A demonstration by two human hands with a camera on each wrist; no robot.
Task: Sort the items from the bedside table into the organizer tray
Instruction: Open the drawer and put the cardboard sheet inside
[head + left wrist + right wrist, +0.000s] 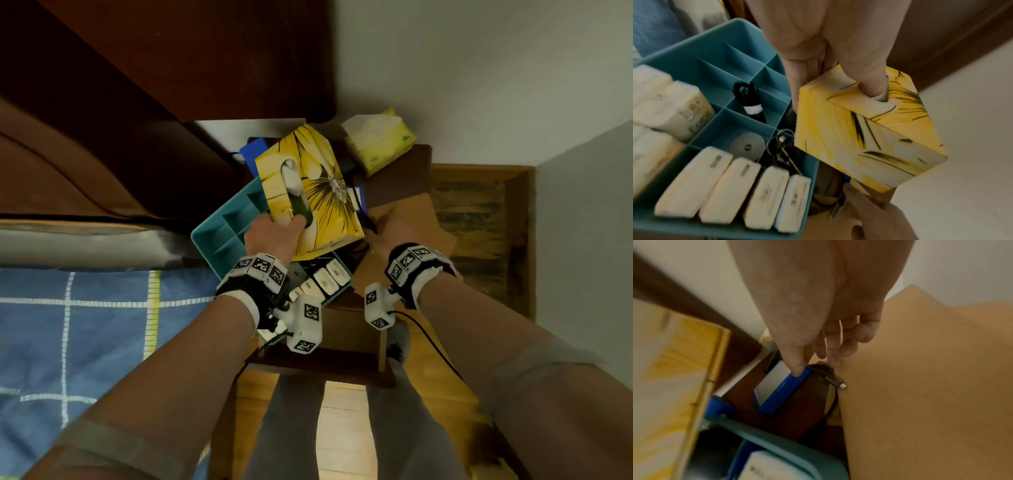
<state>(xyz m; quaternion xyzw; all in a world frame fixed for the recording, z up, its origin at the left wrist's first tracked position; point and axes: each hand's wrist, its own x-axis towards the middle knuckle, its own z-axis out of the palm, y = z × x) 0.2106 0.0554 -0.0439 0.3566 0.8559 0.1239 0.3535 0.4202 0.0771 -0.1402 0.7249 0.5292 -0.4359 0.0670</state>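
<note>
the left hand (274, 234) grips the yellow tissue box (310, 181) (thumb hooked in its slot) above the organizer tray (224, 228); the right hand (387, 230) touches a black cable (827, 374) on the bedside table (797, 412), grip unclear.

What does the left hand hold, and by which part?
The left hand grips the yellow flower-printed cardboard tissue box at its near end, thumb inside the top slot.

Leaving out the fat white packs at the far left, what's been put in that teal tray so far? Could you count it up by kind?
In the teal organizer tray:
slim white tissue packs: 4
coiled black cable: 1
grey roll: 1
bunch of keys: 1
Total: 7
</note>
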